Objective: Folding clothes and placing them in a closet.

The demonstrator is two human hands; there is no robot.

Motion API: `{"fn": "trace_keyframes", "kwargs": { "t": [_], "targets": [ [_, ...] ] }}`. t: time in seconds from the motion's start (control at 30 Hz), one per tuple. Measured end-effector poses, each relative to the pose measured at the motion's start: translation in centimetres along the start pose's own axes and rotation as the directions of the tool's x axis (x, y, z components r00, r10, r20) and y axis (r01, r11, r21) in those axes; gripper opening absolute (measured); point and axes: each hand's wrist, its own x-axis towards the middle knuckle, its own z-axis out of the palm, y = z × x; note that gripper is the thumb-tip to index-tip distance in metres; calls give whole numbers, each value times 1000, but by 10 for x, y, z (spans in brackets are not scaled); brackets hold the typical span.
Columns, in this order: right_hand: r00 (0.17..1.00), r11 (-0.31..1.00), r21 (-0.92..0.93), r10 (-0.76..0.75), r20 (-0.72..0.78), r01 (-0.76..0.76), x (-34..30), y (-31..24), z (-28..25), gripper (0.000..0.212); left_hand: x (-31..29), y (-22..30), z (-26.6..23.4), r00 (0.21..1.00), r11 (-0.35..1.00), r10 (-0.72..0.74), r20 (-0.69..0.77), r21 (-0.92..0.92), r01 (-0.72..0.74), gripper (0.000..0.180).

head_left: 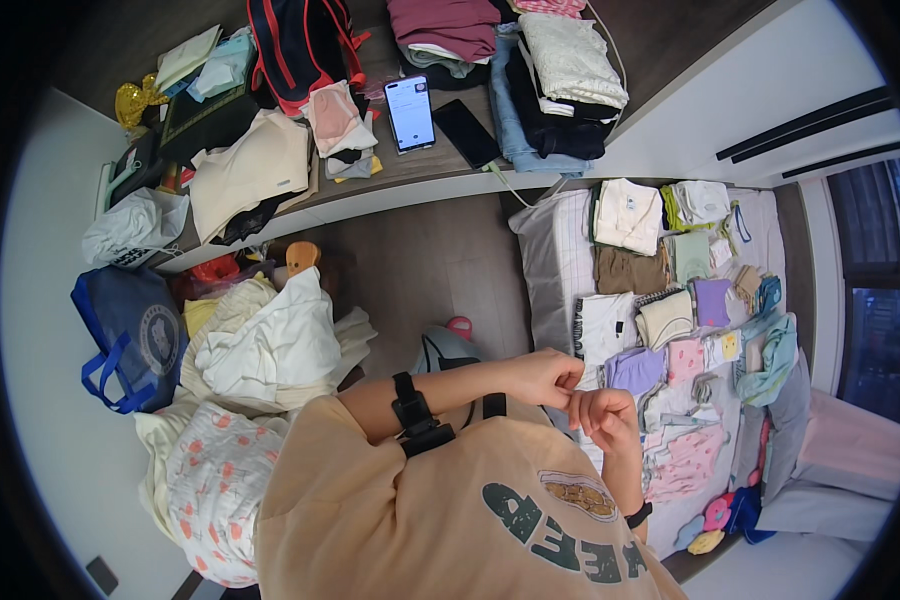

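Head view: my left hand [548, 380] and right hand [607, 415] are raised in front of my beige shirt [370, 510], fingers curled, fingertips meeting or nearly so; I cannot tell whether anything thin is pinched between them. The nearest item, the purple garment [636, 371], lies on the bed [555, 255] just beyond my right hand. I judge the folding on this surface well advanced: the white shirt [603, 328], cream top [664, 320] and brown garment [630, 270] are flat packets set in rough rows. The pink patterned garment [688, 463] lies looser and appears unfinished. To my left, the white cloth [275, 345] and spotted cloth [220, 480] are crumpled in a heap, unfolded. On the shelf [428, 168] ahead, the white stack [570, 60] is folded. Condition of the purple garment: plain, soft-looking, folded compactly, slightly wrinkled, edges uneven.
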Motion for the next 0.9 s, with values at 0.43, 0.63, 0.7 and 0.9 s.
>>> {"fn": "trace_keyframes", "kwargs": {
  "t": [0.43, 0.63, 0.7, 0.9],
  "targets": [
    [1000, 1000, -2, -3, 6, 3, 1, -2, 2, 33, 0, -3, 0, 1000, 1000, 13, -9, 2, -13, 27],
    [1000, 1000, 0, 2, 13, -2, 3, -1, 2, 32, -2, -1, -2, 1000, 1000, 2, -11, 14, -2, 28],
    [1000, 1000, 0, 4, 11, -4, 3, 0, 2, 32, -2, 0, -2, 1000, 1000, -1, -12, 11, 1, 28],
    [1000, 1000, -3, 4, 14, -4, 5, -1, 3, 33, -2, -3, -3, 1000, 1000, 9, -25, 20, -8, 30]
  ]
}}
